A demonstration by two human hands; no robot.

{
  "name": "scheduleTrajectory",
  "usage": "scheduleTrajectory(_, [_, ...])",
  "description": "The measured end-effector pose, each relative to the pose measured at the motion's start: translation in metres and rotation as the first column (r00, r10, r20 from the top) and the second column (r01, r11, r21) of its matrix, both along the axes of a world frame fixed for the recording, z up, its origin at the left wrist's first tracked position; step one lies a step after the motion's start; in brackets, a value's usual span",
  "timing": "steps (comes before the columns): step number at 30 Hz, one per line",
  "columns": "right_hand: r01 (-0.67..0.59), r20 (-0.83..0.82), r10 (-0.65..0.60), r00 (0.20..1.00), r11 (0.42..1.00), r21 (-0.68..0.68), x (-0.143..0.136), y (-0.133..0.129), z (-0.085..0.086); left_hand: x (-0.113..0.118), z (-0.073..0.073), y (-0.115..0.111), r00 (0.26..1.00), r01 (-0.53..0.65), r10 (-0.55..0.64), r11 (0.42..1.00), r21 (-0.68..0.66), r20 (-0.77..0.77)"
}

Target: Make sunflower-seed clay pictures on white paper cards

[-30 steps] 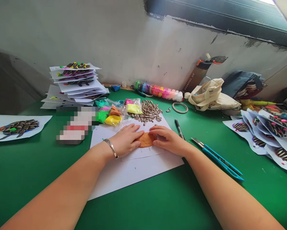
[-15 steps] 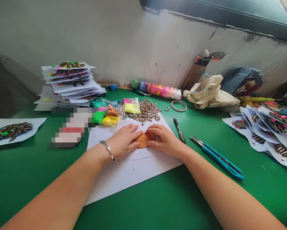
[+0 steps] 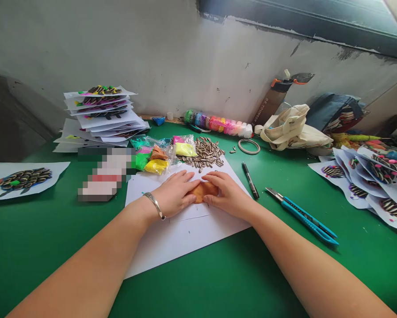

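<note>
A flattened piece of orange modelling clay [image 3: 203,191] lies on white paper [image 3: 165,240] that carries thin drawn lines. My left hand [image 3: 175,194], with a silver bracelet at the wrist, grips the clay's left side between thumb and fingers. From the right, my right hand [image 3: 230,195] curves its thumb and fingers around the other edge. Fingers of both hands cover parts of the clay's rim. Just beyond the hands are bags of coloured clay, among them a yellow one [image 3: 156,166], and a heap of striped sunflower seeds [image 3: 205,152].
To the right lie a black pen [image 3: 250,180], a blue utility knife [image 3: 304,218] with its blade showing, and a tape roll [image 3: 249,146]. Stacked seed pictures [image 3: 102,119] stand at back left, more [image 3: 377,181] at right. A cloth bag [image 3: 291,128] sits near the wall.
The whole view has shifted slightly, so most things appear a little further right. Both hands stay on the orange clay, with hardly any change in their grip.
</note>
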State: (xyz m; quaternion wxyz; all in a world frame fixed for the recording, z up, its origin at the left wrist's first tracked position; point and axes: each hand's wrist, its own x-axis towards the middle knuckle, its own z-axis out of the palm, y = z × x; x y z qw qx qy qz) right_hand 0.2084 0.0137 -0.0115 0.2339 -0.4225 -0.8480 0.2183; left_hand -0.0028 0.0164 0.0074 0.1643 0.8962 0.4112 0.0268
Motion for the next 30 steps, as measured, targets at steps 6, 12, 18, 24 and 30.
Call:
scheduleTrajectory(6, [0.019,0.054,-0.023,0.998,0.997,0.073,-0.006,-0.002,-0.003,0.002,0.002,-0.001,0.999,0.002,-0.001,1.0,-0.015,0.036])
scheduleTrajectory(12, [0.025,0.068,-0.031,0.997,0.995,0.092,-0.008,-0.003,-0.002,0.001,0.0,-0.001,0.998,0.017,-0.017,1.0,0.006,0.054])
scheduleTrajectory(18, [0.022,0.083,-0.031,0.996,0.994,0.103,-0.009,-0.004,0.0,-0.001,0.002,-0.001,1.0,0.008,-0.008,1.0,-0.012,-0.002])
scheduleTrajectory(24, [0.068,0.115,-0.075,0.991,0.996,0.064,-0.013,-0.006,0.001,-0.006,0.0,0.004,0.998,0.005,0.0,0.996,-0.086,0.06])
scheduleTrajectory(30, [0.135,0.182,-0.151,0.972,0.986,0.101,-0.022,-0.013,-0.001,-0.006,0.0,0.007,0.995,0.015,-0.009,0.998,-0.059,0.099])
